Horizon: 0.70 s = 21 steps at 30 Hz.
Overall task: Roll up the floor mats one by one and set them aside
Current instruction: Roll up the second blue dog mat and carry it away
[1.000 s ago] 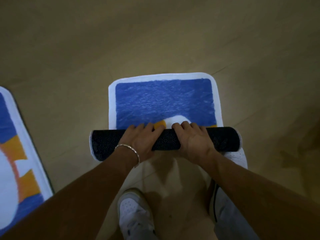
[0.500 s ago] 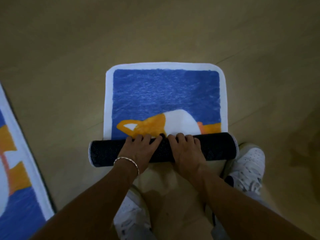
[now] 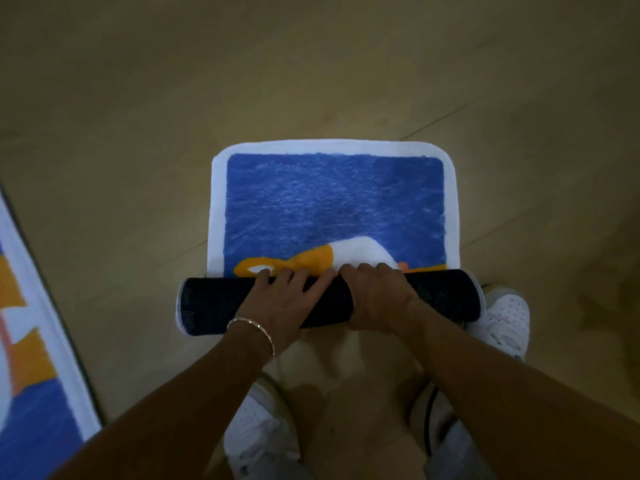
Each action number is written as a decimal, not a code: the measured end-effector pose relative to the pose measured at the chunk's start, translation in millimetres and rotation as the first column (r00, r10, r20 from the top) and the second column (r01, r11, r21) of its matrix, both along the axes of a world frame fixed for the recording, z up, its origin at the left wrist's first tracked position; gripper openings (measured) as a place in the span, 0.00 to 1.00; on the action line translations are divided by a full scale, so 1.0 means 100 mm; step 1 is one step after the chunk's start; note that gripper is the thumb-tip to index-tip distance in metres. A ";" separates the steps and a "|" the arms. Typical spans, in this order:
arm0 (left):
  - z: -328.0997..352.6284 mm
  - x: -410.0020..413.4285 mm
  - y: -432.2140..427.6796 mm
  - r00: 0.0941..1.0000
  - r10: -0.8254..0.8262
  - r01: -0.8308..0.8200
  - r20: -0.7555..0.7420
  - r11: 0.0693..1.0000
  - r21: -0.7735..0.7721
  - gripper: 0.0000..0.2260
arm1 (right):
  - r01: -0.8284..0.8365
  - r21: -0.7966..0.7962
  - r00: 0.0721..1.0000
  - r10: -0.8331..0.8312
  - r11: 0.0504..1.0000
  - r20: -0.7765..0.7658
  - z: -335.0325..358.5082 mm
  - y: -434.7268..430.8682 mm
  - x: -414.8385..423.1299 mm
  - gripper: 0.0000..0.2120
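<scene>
Tan wood floor (image 3: 138, 116) under everything. Blue pile floor mat (image 3: 332, 202), white border, orange-and-white figure, lies straight ahead, near end wound into dark dotted-backed roll (image 3: 211, 303) by feet. Second matching mat (image 3: 31, 393) flat at left edge. Left hand (image 3: 287, 306) presses flat-fingered on roll; right hand (image 3: 377, 296) curls over its top. Likely soft, light, springy, with grippy backing. Hold roll mid-length with both hands, or it loosens.

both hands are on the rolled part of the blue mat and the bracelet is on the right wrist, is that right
Not quite. The head view shows the bracelet on the left wrist, not the right. The rest holds: the left hand and the right hand are both on the rolled part of the blue mat.
</scene>
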<state>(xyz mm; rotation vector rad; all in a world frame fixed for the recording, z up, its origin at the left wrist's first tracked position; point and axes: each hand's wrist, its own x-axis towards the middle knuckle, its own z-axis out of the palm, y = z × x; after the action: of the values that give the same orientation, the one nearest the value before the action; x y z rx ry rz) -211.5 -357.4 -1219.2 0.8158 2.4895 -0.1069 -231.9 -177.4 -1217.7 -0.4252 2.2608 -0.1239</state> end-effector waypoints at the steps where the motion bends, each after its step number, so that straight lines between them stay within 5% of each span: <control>1: -0.01 0.06 0.03 0.999 0.018 -0.019 -0.042 1.000 -0.002 0.46 | -0.009 0.002 1.000 0.009 1.000 -0.004 -0.01 -0.01 0.01 0.26; 6: 0.01 -0.18 0.19 0.948 0.117 -0.107 0.295 0.993 -0.049 0.38 | 0.011 0.072 0.947 0.013 0.997 -0.322 0.02 -0.02 0.40 0.33; 8: 0.05 -0.23 0.20 0.920 0.144 -0.131 0.364 0.989 -0.060 0.40 | 0.013 0.080 0.965 0.008 0.997 -0.263 0.04 -0.03 0.40 0.33; 13: 0.05 0.16 0.08 0.998 0.054 -0.055 -0.044 0.998 -0.015 0.42 | -0.022 0.062 0.998 0.018 0.998 0.068 0.07 -0.02 -0.10 0.31; 14: 0.05 0.16 0.09 0.997 0.072 -0.072 -0.024 0.997 -0.024 0.40 | -0.036 0.066 0.994 0.029 0.997 0.103 0.05 -0.03 -0.10 0.33; 18: 0.06 -0.09 0.16 0.968 0.147 -0.140 0.205 0.989 -0.051 0.33 | -0.003 0.072 0.958 0.024 0.997 -0.287 0.03 0.03 0.35 0.37; 21: 0.13 -0.27 0.22 0.862 0.142 -0.127 0.486 0.990 -0.064 0.36 | -0.016 0.041 0.953 0.027 0.999 -0.303 0.03 0.09 0.52 0.35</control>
<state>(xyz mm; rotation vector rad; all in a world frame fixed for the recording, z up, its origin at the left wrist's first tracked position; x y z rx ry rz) -239.0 -335.3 -1206.2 0.5651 2.0446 0.1022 -180.0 -168.4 -1215.2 -0.4754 2.5553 -0.0033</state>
